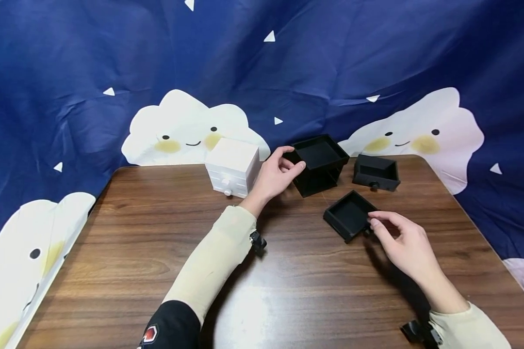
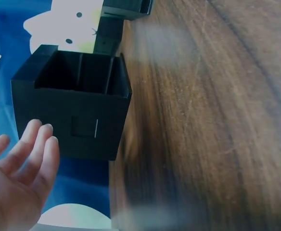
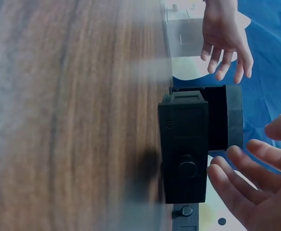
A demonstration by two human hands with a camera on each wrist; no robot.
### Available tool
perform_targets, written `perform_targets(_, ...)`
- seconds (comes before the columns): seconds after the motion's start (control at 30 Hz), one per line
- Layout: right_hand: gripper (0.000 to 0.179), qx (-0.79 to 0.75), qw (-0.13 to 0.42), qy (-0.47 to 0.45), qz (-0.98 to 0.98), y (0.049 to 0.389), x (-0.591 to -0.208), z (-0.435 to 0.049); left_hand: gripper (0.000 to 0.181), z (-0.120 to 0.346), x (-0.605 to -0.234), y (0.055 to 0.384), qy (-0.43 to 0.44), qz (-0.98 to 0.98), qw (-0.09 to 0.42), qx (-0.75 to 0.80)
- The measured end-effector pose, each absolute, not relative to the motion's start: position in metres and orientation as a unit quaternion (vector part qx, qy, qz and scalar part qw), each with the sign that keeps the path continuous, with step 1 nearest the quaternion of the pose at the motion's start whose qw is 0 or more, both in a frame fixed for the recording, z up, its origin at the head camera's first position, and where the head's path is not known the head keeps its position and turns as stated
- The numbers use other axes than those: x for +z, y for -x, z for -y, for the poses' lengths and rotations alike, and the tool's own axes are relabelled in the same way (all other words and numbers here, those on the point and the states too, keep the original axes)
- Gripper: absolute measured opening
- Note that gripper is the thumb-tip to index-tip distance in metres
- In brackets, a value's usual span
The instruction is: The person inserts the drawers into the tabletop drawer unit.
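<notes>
My left hand point(image 1: 276, 175) reaches to the left side of a black cabinet point(image 1: 319, 167), whose top has a raised rim. In the left wrist view its loosely extended fingers point(image 2: 31, 154) are right beside the cabinet's side wall point(image 2: 83, 120). A shallow black drawer point(image 1: 349, 216) sits at an angle in front of the cabinet. My right hand point(image 1: 406, 242) hovers at the drawer's front, thumb and fingertips near its knob point(image 3: 187, 168). In the right wrist view those fingers point(image 3: 241, 183) spread loosely by the drawer's edge, not curled round it.
A second black drawer point(image 1: 375, 172) with a round knob stands right of the cabinet. Left of my left hand is a white cabinet point(image 1: 233, 167) with knobbed drawers. All stand near the back of the wooden table point(image 1: 288, 291), before a blue cloth backdrop point(image 1: 227, 53).
</notes>
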State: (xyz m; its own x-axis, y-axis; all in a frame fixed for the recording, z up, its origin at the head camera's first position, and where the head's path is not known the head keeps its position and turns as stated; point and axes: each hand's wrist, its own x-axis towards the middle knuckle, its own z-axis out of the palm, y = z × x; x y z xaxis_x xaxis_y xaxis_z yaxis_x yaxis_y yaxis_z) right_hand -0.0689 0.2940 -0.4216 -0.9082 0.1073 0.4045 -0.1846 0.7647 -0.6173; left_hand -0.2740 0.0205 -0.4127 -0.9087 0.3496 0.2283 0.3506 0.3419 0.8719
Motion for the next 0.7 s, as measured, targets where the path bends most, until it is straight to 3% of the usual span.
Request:
perform_targets(0.3, 0.018, 0.320, 0.204, 0.011, 0.925, 0.066, -0.428, -0.302, 0.058, -0.028, -0.411, 0.279, 0.203, 0.847, 0.019, -0.491)
perform_targets(0.7, 0.020, 0.291, 0.148, 0.034, 0.945, 0.068, -0.434, -0.311, 0.058, -0.039, -0.414, 0.277, 0.201, 0.853, 0.022, -0.480)
